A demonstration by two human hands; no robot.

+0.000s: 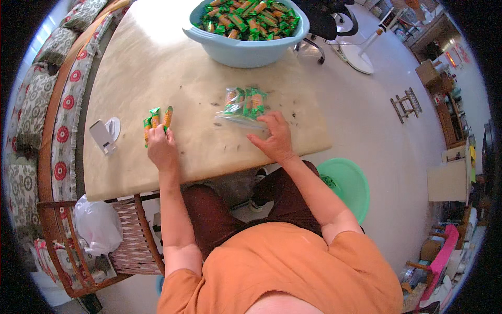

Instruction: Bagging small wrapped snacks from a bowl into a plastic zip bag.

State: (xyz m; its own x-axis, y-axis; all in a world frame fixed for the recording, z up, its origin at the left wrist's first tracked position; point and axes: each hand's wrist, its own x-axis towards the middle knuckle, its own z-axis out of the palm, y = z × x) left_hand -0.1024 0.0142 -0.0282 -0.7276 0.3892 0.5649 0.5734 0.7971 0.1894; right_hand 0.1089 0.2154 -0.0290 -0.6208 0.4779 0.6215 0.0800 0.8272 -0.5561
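My left hand (pixel 160 143) is on the left part of the table (pixel 188 86), its fingers on several small green-and-orange wrapped snack sticks (pixel 155 116); whether it grips them or only touches them is hard to tell. My right hand (pixel 275 137) has its thumb and fingers apart beside the near right edge of a clear plastic bag (pixel 239 117). Wrapped sticks (pixel 257 103) lie inside the bag in a row. Beyond it stands a light blue plastic basin (pixel 243 53) heaped with the same wrapped sticks (pixel 253 23).
A white phone-like object (pixel 102 136) on a round stand is at the table's left. A wooden chair with a woven seat (pixel 135 235) bears a white plastic bag (pixel 98 225). Right of my legs is a green basin (pixel 353 188). A small stool (pixel 406 105) stands on the floor.
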